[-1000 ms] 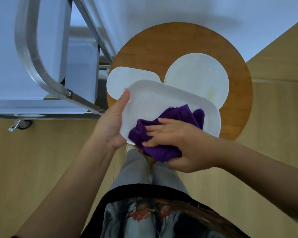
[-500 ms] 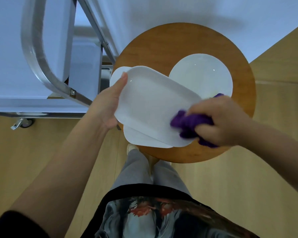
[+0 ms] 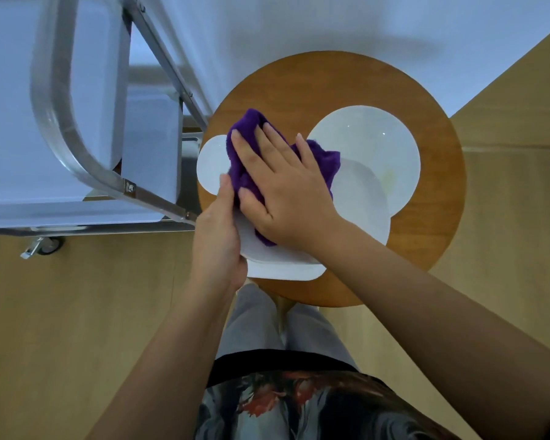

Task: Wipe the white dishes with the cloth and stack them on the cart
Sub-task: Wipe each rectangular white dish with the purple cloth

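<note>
Two hands, mine, work over a round wooden stool (image 3: 426, 173), the landmark here. Largest, to the stool's left, stands the metal cart (image 3: 77, 160) where wiped dishes belong; its shelf looks bare of dishes. On the stool's far right lies a round plate (image 3: 378, 138), faintly smeared yellow. Over the stool's left side I hold a rectangular tray (image 3: 359, 198), with a second tray (image 3: 286, 269) just beneath it and a third white dish (image 3: 211, 163) showing at the stool's left edge. My right hand (image 3: 283, 185) lies flat, fingers straight and spread, pressing a purple cloth (image 3: 323, 157) onto the held tray. My left hand (image 3: 218, 236) grips that tray's left edge, thumb on top. To wipe well, I should brace firmly with the left and sweep edge to edge, corners included.
</note>
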### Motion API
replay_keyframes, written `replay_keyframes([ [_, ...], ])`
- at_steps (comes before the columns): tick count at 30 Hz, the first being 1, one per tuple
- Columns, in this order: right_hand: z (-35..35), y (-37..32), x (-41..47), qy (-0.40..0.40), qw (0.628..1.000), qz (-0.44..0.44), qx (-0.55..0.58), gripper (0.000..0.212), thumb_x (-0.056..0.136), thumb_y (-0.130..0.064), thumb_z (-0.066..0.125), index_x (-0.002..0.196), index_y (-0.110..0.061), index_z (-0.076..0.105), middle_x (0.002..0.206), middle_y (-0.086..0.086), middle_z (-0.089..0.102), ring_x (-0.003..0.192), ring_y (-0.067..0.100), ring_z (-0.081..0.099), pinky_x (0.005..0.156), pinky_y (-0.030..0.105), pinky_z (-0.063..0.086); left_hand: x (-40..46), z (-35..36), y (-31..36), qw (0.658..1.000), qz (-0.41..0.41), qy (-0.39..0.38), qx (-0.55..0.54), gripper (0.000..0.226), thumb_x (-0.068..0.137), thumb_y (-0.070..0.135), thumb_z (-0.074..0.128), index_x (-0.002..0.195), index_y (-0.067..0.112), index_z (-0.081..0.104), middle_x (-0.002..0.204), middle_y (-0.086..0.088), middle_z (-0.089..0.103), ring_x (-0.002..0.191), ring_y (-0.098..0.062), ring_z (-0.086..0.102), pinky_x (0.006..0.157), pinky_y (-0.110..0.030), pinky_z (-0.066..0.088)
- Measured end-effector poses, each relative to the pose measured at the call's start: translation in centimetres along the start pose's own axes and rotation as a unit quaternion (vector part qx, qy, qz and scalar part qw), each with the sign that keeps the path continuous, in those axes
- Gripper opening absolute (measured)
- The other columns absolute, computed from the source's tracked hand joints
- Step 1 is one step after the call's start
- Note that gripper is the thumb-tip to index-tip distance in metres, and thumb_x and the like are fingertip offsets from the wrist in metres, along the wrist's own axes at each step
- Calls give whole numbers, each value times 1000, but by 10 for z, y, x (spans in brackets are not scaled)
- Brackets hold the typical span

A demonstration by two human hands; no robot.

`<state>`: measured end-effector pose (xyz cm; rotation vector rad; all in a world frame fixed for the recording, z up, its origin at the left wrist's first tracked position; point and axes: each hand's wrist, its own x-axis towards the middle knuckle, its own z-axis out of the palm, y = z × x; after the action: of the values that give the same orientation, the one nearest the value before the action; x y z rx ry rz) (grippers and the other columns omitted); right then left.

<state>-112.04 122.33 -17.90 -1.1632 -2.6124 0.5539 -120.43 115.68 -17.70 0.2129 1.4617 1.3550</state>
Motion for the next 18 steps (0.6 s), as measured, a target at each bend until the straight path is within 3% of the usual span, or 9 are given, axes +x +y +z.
replay_keyframes([
  [3, -13, 8, 7, 37, 999, 16, -18, 61, 86, -43, 39, 142, -20, 38, 135, 8, 50, 123, 26, 45, 104, 45, 29, 1, -2, 2, 999, 42, -9, -1, 32, 94, 45, 47, 96, 26, 72, 100, -6, 73, 96, -20, 69, 78, -35, 57],
  [5, -25, 20, 11, 39, 998, 56, -7, 53, 85, -45, 44, 132, -23, 47, 118, 4, 58, 106, 25, 52, 90, 41, 39, 1, -8, 5, 998, 56, -4, -8, 35, 88, 49, 52, 85, 25, 77, 94, -6, 74, 89, -20, 71, 70, -32, 58],
  [8, -41, 47, 11, -27, 989, 110, 91, 35, 85, -43, 56, 114, -24, 55, 100, -4, 64, 89, 19, 56, 75, 33, 45, 0, -19, 7, 998, 63, 11, -24, 35, 75, 54, 57, 74, 26, 77, 84, -2, 75, 79, -19, 72, 63, -33, 58],
  [11, -53, 72, 6, -105, 966, 137, 192, 30, 78, -44, 66, 103, -29, 61, 92, -12, 64, 83, 10, 59, 68, 22, 47, -2, -22, 7, 998, 45, 22, -29, 39, 70, 56, 59, 82, 21, 72, 88, -5, 73, 82, -24, 70, 78, -48, 56],
  [14, -60, 88, -5, -96, 906, 211, 354, 24, 74, -37, 75, 93, -30, 63, 85, -10, 67, 79, 10, 65, 62, 20, 52, 3, -24, 13, 996, 51, 36, -59, 42, 73, 55, 60, 92, 20, 70, 92, -4, 72, 86, -23, 70, 81, -51, 55],
  [18, -43, 84, -29, 6, 775, 329, 540, 30, 72, -26, 78, 96, -30, 60, 86, -10, 69, 78, 12, 68, 60, 23, 54, 11, -20, 18, 992, 61, 46, -103, 35, 92, 48, 51, 97, 21, 73, 100, -4, 73, 93, -24, 70, 77, -43, 56],
])
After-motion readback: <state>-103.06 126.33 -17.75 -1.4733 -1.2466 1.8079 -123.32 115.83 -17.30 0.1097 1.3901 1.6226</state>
